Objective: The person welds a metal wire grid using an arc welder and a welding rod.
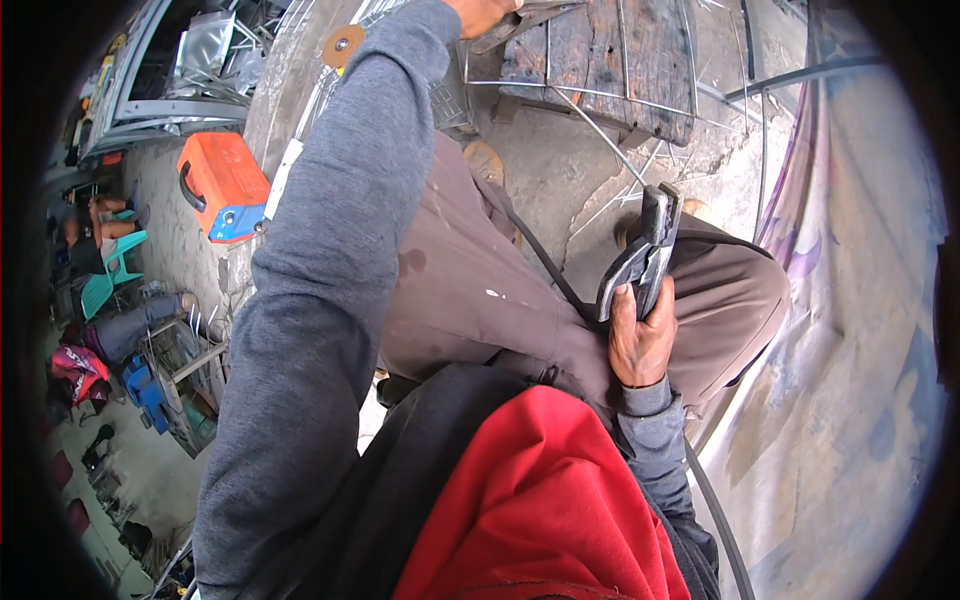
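Note:
My right hand (641, 340) is closed around the handle of a welding electrode holder (655, 245), over my right thigh. A thin metal rod (600, 132) runs from the holder's jaws up and left towards a wire frame (590, 92). My left arm stretches far forward, and my left hand (484, 14) is cut off by the top edge, its fingers mostly hidden. It is right beside a dark metal clamp-like tool (525, 25) at the corner of a worn wooden board (600, 60). The wire frame lies over this board.
An orange and blue machine (222, 185) stands on the concrete floor at left. A brown disc (343, 46) is behind my left arm. Metal frames (175, 110), a green chair (112, 272) and another person's legs (140, 325) are farther left. A cloth sheet (850, 300) hangs at right.

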